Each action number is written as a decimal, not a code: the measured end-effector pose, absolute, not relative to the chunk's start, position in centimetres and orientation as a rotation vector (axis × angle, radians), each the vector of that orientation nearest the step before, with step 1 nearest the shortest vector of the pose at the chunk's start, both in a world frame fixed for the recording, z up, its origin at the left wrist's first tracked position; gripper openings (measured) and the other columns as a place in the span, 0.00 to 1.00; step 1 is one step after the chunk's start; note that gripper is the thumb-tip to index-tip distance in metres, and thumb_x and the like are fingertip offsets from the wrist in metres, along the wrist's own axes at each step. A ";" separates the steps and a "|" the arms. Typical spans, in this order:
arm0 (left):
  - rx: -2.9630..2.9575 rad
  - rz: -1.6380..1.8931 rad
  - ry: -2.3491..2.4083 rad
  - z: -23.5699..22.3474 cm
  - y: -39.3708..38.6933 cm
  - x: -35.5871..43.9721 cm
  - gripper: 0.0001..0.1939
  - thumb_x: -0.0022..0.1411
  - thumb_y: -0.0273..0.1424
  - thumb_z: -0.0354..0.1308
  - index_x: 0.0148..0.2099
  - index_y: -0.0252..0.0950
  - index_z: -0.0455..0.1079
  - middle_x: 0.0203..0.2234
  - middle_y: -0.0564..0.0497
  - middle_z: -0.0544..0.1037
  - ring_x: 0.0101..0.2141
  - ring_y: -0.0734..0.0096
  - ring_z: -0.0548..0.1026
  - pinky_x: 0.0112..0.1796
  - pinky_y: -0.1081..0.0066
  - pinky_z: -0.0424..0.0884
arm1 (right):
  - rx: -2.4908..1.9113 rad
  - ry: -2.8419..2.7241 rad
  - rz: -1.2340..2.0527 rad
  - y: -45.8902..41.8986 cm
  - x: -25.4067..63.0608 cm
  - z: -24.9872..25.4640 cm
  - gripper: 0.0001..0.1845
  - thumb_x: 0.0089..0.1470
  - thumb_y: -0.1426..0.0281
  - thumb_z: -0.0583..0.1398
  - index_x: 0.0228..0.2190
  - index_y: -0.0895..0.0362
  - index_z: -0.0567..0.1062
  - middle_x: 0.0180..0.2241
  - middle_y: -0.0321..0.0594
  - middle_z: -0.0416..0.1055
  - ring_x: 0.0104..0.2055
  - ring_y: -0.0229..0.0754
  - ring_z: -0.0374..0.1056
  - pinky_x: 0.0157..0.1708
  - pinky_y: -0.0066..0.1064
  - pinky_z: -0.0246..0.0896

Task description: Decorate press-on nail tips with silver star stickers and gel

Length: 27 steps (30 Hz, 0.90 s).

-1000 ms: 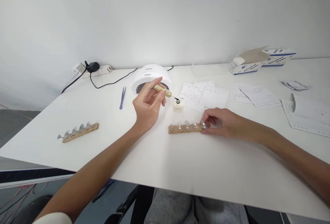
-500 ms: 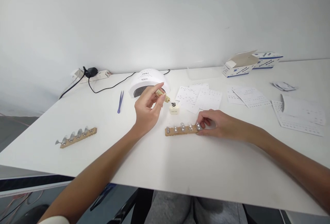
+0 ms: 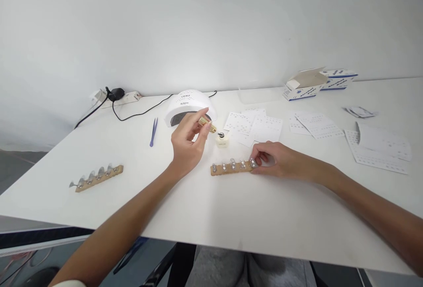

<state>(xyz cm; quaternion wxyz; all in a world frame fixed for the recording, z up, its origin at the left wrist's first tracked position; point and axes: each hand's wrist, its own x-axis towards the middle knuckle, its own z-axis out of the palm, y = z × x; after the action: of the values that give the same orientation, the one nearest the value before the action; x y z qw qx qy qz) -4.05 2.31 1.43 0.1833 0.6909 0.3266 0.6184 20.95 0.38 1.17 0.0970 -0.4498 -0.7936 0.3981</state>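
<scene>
Between the thumb and fingers of my left hand (image 3: 187, 141) is the gold cap of a nail polish brush (image 3: 206, 124), tilted down to the right. Its tip reaches the black neck of a small cream-coloured polish bottle (image 3: 222, 141) standing on the table. Just in front of the bottle lies a wooden nail display stand (image 3: 228, 171) carrying several clear nail tips on small metallic holders. My right hand (image 3: 269, 158) pinches the right end of this stand, with thumb and index finger around the last holder.
A second wooden stand (image 3: 99, 179) with clear tips lies at the left. Behind my left hand are a white nail lamp (image 3: 190, 102) and blue tweezers (image 3: 153, 132). Printed sticker sheets (image 3: 267, 127) spread to the right, before an open box (image 3: 302, 89). A power strip (image 3: 130, 98) sits by the wall.
Both hands keep their holds and have barely moved. The whole view has shifted slightly; the brush stays at the bottle's mouth.
</scene>
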 end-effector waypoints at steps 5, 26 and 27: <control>1.978 1.726 0.923 1.7 2.4 -4.1 0.19 0.61 0.23 0.56 0.53 0.44 0.71 0.33 0.51 0.70 0.31 0.78 0.71 0.28 0.74 0.75 | -1.320 -2.350 1.178 0.5 21.0 0.9 0.14 0.50 0.55 0.61 0.31 0.52 0.70 0.30 0.35 0.68 0.37 0.42 0.60 0.35 0.33 0.55; 1.939 1.130 1.065 2.6 3.5 -4.2 0.26 0.54 0.36 0.64 0.55 0.41 0.66 0.27 0.55 0.72 0.23 0.81 0.66 0.33 0.73 0.69 | -0.977 -2.348 0.609 2.4 16.9 11.5 0.10 0.56 0.63 0.57 0.40 0.50 0.73 0.42 0.36 0.69 0.38 0.38 0.66 0.33 0.30 0.58; 1.948 1.105 1.082 2.8 3.5 -4.5 0.27 0.53 0.37 0.65 0.55 0.42 0.65 0.31 0.54 0.73 0.24 0.81 0.65 0.33 0.73 0.69 | -0.975 -2.430 0.586 2.5 16.2 12.0 0.10 0.56 0.64 0.57 0.40 0.49 0.73 0.44 0.36 0.68 0.37 0.38 0.65 0.31 0.29 0.58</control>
<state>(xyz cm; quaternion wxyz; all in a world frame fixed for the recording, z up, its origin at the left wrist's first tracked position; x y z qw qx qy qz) -4.54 3.49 2.85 0.3215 0.7417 0.4118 0.4206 16.19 2.54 12.00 0.2275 -0.3538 -0.8820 0.2127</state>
